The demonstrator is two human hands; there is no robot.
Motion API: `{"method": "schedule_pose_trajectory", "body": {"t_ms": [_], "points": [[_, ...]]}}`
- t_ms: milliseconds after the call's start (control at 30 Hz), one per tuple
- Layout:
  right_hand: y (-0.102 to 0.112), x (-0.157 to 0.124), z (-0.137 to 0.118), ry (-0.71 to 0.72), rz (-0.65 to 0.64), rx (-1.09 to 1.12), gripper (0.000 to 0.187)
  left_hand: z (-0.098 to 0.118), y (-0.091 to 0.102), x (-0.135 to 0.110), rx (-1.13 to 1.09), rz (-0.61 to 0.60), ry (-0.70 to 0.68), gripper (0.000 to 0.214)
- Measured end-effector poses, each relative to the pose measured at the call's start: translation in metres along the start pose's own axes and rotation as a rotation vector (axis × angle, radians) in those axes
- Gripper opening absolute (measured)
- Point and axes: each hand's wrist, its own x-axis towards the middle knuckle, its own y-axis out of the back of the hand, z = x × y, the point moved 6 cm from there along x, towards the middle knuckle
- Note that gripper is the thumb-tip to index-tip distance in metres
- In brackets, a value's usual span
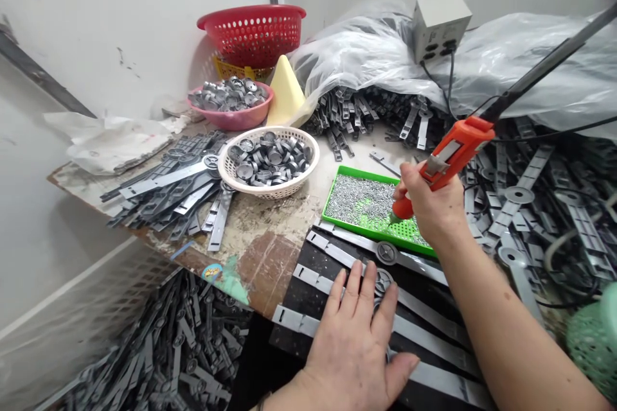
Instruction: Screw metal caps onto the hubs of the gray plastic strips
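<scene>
My right hand [436, 205] grips an orange electric screwdriver [457, 148], its tip pointing down into a green tray [354, 228] filled with small silver screws [357, 196]. My left hand [354, 334] lies flat with fingers spread, palm down over grey plastic strips [424, 305] that each carry a round hub. Several of these strips lie side by side on a black board [289, 337]. The hand covers the middle of the nearer strips. One more strip, with its hub [387, 253] showing, rests along the tray's near edge.
A cream basket [270, 189] and a pink bowl [231, 119] hold round grey parts. Strips are piled at left [178, 186], at right [520, 199] and in a container below the table [168, 340]. A white power box [441, 22] stands behind, cabled, near plastic sheeting [366, 45].
</scene>
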Motion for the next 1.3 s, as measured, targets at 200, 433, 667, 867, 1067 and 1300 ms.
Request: {"method": "schedule_pose_trajectory", "body": {"t_ms": [200,433,667,867,1067,1300], "points": [[0.002,0.006,-0.007,0.02,0.009,0.006,0.034,-0.001,0.001,0.001,0.003,-0.001,0.011,0.072],[0.008,-0.001,-0.047,0.073,-0.035,0.148,0.031,-0.001,0.004,0.0,-0.013,0.024,0.033,0.077],[0.001,-0.056,-0.081,0.028,-0.203,0.323,0.03,0.005,0.016,-0.012,-0.032,0.175,-0.042,0.07],[-0.001,-0.093,-0.075,-0.032,-0.255,0.338,0.027,0.012,0.014,-0.031,-0.029,0.198,-0.087,0.06],[-0.001,-0.105,-0.061,-0.046,-0.263,0.319,0.025,0.013,0.005,-0.032,0.016,0.241,-0.075,0.06],[0.0,-0.106,-0.056,-0.027,-0.225,0.302,0.019,0.013,-0.003,-0.03,0.043,0.253,-0.073,0.053]]}}
